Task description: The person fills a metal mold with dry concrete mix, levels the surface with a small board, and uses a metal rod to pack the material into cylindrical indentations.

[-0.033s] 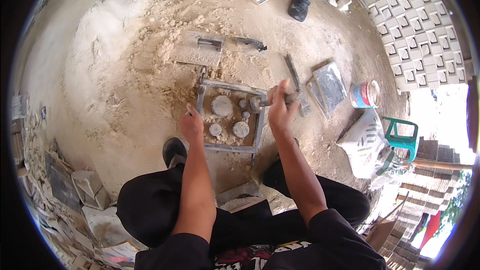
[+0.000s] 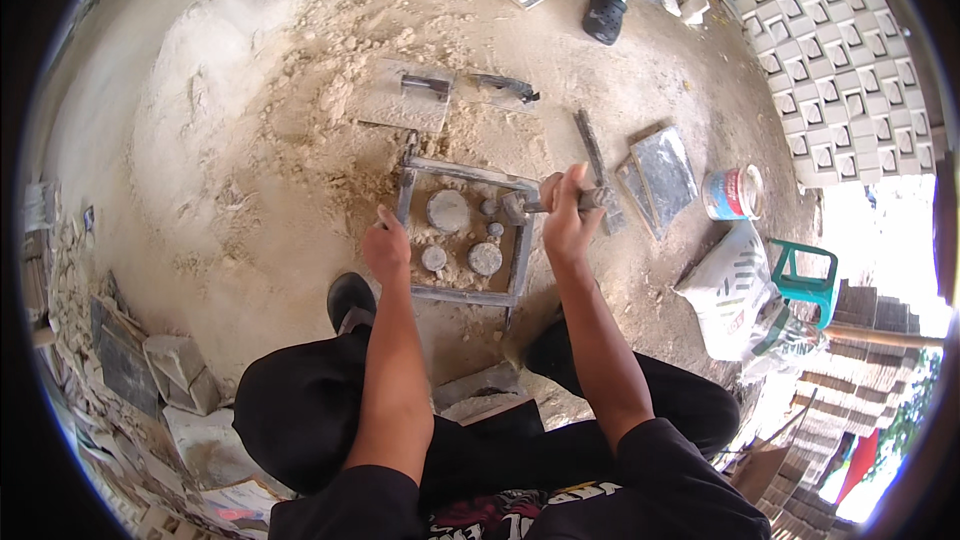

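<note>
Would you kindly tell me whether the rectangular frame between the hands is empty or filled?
Not empty: inside the frame, several round grey pieces sit amid brown, sandy material, whose depth I cannot tell.

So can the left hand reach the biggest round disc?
Probably yes: the left hand is at the left rail of the frame, close to the biggest round disc, with only that rail seemingly between. The hand tool in the right hand is on the disc's other side.
</note>
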Tool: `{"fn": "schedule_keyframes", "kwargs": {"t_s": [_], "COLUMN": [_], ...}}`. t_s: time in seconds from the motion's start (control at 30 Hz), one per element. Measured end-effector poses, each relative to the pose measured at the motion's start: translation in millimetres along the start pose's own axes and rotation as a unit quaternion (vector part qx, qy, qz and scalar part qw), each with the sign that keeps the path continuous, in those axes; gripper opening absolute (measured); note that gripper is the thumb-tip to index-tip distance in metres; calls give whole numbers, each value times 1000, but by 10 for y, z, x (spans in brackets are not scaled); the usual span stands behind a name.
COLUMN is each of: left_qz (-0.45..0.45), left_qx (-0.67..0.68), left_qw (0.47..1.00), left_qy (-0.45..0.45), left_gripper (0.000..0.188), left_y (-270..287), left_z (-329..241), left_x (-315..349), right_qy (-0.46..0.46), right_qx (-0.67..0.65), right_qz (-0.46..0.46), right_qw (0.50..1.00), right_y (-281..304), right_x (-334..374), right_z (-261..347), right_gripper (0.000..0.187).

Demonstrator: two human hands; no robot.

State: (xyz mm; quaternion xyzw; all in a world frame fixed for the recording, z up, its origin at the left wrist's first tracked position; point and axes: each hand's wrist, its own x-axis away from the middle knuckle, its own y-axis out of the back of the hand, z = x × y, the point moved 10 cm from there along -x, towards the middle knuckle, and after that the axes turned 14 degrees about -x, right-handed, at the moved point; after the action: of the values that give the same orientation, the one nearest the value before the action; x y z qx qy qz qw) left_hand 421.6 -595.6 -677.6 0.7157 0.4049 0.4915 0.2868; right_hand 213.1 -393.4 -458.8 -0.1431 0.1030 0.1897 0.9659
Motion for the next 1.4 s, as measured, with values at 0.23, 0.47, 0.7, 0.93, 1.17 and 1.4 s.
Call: {"fn": "schedule_keyframes", "kwargs": {"t_s": [0.23, 0.47, 0.7, 0.93, 1.17, 1.4], "left_qz": [-23, -16, -6, 1, 6, -2], "left_qx": [-19, 6, -12, -6, -4, -1], "left_qw": [999, 1000, 1000, 1000, 1000, 1000], "left_qy": [-14, 1, -16, -13, -14, -19], "left_gripper": [65, 68, 67, 68, 66, 62], "left_y": [-11, 16, -60, -82, 11, 32], "left_z": [20, -11, -21, -10, -60, -65], "left_x": [-44, 12, -23, -21, 31, 42], "right_qy": [73, -42, 114, -93, 33, 86], "right_qx": [50, 48, -12, -39, 35, 8], "right_qz": [272, 179, 289, 197, 207, 283], "right_qw": [958, 982, 950, 975, 977, 955], "right_y": [-498, -442, -726, -492, -628, -503], "right_x": [-152, -162, -95, -297, -159, -90], "right_z": [73, -62, 343, -62, 234, 292], "right_gripper": [46, 44, 45, 53, 49, 32]}}
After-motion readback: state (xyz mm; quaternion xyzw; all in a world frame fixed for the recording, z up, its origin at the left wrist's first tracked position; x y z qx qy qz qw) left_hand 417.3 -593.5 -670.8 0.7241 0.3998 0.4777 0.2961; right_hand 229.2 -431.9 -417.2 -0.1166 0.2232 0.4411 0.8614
